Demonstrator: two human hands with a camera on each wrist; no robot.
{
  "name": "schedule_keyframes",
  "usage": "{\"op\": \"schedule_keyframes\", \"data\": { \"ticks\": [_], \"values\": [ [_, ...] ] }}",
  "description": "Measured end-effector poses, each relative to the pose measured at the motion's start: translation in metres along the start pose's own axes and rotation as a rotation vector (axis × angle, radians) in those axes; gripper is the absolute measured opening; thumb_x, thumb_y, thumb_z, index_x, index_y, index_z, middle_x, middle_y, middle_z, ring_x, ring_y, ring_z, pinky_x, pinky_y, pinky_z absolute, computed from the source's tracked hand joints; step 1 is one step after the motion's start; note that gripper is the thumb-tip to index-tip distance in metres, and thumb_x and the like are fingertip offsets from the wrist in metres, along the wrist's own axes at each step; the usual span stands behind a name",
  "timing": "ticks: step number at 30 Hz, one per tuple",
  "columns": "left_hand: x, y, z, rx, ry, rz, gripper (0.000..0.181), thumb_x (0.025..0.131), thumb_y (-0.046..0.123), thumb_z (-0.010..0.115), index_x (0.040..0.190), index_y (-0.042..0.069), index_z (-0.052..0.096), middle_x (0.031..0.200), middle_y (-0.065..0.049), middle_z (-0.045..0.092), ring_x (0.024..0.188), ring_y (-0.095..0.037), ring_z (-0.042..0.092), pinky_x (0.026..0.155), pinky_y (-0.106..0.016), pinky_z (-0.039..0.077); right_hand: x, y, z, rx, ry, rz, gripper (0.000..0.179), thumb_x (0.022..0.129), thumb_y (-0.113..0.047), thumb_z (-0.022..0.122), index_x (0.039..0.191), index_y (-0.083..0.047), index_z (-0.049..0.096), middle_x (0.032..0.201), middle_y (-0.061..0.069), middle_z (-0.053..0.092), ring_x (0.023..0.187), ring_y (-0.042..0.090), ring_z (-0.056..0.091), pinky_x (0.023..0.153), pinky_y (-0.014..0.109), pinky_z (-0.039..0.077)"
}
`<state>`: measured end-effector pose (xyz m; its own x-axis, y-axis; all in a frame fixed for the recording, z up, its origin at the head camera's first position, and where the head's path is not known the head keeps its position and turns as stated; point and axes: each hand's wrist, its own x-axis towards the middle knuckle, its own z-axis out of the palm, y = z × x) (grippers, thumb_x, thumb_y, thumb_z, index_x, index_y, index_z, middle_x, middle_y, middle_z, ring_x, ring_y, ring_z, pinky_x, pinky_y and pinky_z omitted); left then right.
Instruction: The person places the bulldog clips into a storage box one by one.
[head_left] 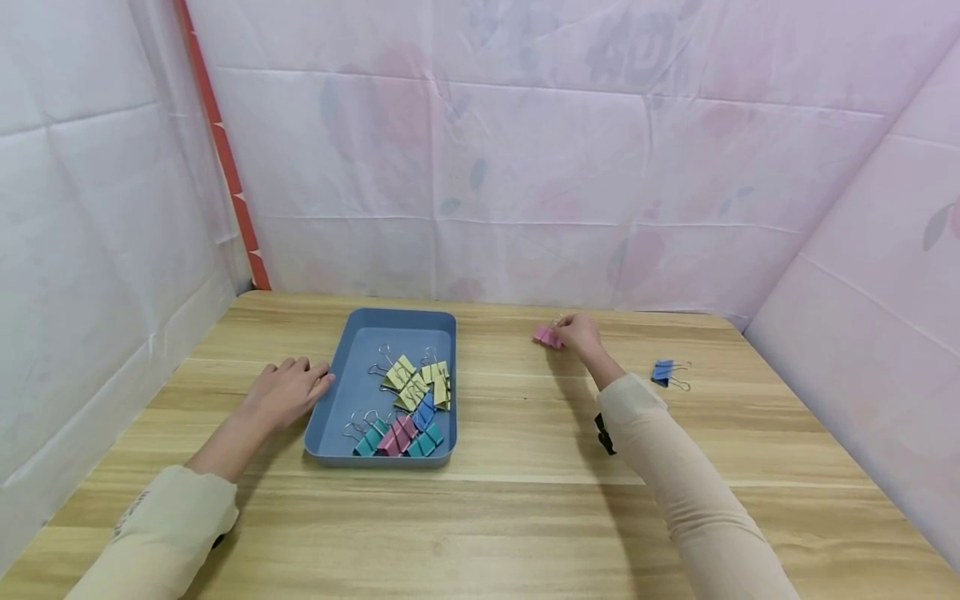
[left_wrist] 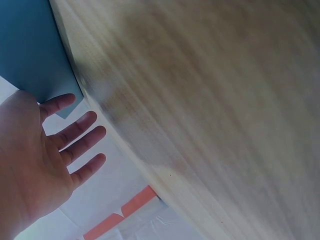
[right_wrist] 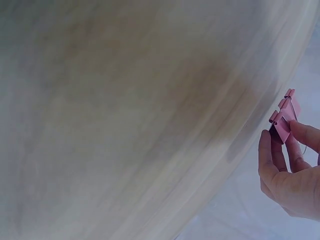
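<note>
At the back of the table, my right hand (head_left: 581, 335) pinches a pink binder clip (head_left: 546, 337) between thumb and fingers. The right wrist view shows the pink clip (right_wrist: 283, 128) close up, its wire handles partly hidden by the fingers. My left hand (head_left: 287, 393) lies at the left side of a blue-grey tray (head_left: 405, 316), fingertips right at the rim. In the left wrist view this hand (left_wrist: 37, 155) has its fingers spread beside the tray wall (left_wrist: 32, 50). Inside the tray are several yellow binder clips (head_left: 412, 392), two teal ones (head_left: 424, 442), a dark pink one (head_left: 397, 437) and a blue one (head_left: 425, 412).
A blue binder clip (head_left: 662, 372) with its wire handles pointing right lies on the wooden table (head_left: 517, 517), right of my right hand. White patterned sheets (head_left: 540, 167) stand behind and at both sides of the table. A red strip (head_left: 221, 150) runs down the back left corner.
</note>
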<state>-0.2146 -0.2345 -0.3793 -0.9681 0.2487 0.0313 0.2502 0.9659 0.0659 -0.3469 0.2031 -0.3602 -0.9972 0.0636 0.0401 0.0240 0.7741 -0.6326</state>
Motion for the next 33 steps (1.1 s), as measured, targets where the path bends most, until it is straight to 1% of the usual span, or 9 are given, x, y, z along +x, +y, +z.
{"op": "schedule_keyframes", "data": {
  "ticks": [5,11,14,18,21,25,33],
  "values": [
    [0.000,0.000,0.000,0.003,0.002,0.003,0.048,0.099,0.035,0.034,0.127,-0.001,0.051,0.119,-0.029,0.048,0.110,-0.046,0.043,0.088,-0.061,0.033,-0.002,-0.002,0.001,0.009,0.006,0.009,0.016,0.086,-0.007,0.059,0.087,0.008,0.066,0.078,0.015,0.065,0.076,0.023,0.053,0.070,0.031,0.041],
    [-0.001,0.000,0.000,-0.005,0.008,0.007,0.047,0.099,0.034,0.035,0.127,-0.001,0.051,0.118,-0.029,0.049,0.110,-0.046,0.044,0.088,-0.060,0.033,-0.004,-0.003,0.003,0.030,0.010,-0.015,0.015,0.084,-0.006,0.062,0.086,0.009,0.066,0.077,0.013,0.065,0.070,0.020,0.053,0.062,0.026,0.040],
    [-0.001,-0.001,0.001,-0.009,0.003,0.001,0.047,0.099,0.034,0.035,0.127,0.000,0.051,0.118,-0.029,0.049,0.110,-0.046,0.043,0.088,-0.060,0.033,-0.005,-0.004,0.004,0.042,0.004,-0.023,0.015,0.083,-0.006,0.064,0.086,0.009,0.066,0.080,0.015,0.065,0.071,0.020,0.053,0.063,0.026,0.040],
    [-0.001,-0.001,0.001,-0.009,0.001,0.003,0.047,0.099,0.035,0.036,0.127,0.000,0.051,0.117,-0.028,0.050,0.110,-0.045,0.044,0.087,-0.060,0.033,-0.005,-0.005,0.005,0.037,-0.002,-0.026,0.015,0.083,-0.005,0.064,0.087,0.009,0.066,0.088,0.017,0.065,0.076,0.023,0.053,0.066,0.028,0.041],
    [-0.001,0.000,0.002,-0.006,0.005,0.010,0.047,0.098,0.035,0.037,0.126,0.000,0.052,0.116,-0.028,0.050,0.109,-0.045,0.044,0.087,-0.060,0.033,-0.006,-0.007,0.006,0.023,-0.005,-0.032,0.016,0.083,-0.005,0.064,0.088,0.009,0.066,0.090,0.018,0.064,0.077,0.024,0.053,0.067,0.029,0.041],
    [-0.002,0.000,0.003,-0.005,0.008,0.008,0.047,0.098,0.034,0.036,0.126,-0.001,0.052,0.116,-0.028,0.050,0.108,-0.045,0.044,0.087,-0.060,0.033,-0.007,-0.010,0.007,0.008,-0.013,-0.040,0.017,0.084,-0.007,0.064,0.089,0.008,0.066,0.087,0.016,0.064,0.075,0.022,0.052,0.063,0.028,0.041],
    [-0.002,0.000,0.002,-0.005,0.007,0.005,0.047,0.098,0.034,0.037,0.126,-0.001,0.052,0.116,-0.028,0.050,0.108,-0.045,0.044,0.088,-0.061,0.032,-0.007,-0.014,0.010,0.014,-0.009,-0.078,0.015,0.083,-0.008,0.065,0.087,0.007,0.066,0.074,0.010,0.063,0.065,0.016,0.052,0.058,0.024,0.040]
  ]
}}
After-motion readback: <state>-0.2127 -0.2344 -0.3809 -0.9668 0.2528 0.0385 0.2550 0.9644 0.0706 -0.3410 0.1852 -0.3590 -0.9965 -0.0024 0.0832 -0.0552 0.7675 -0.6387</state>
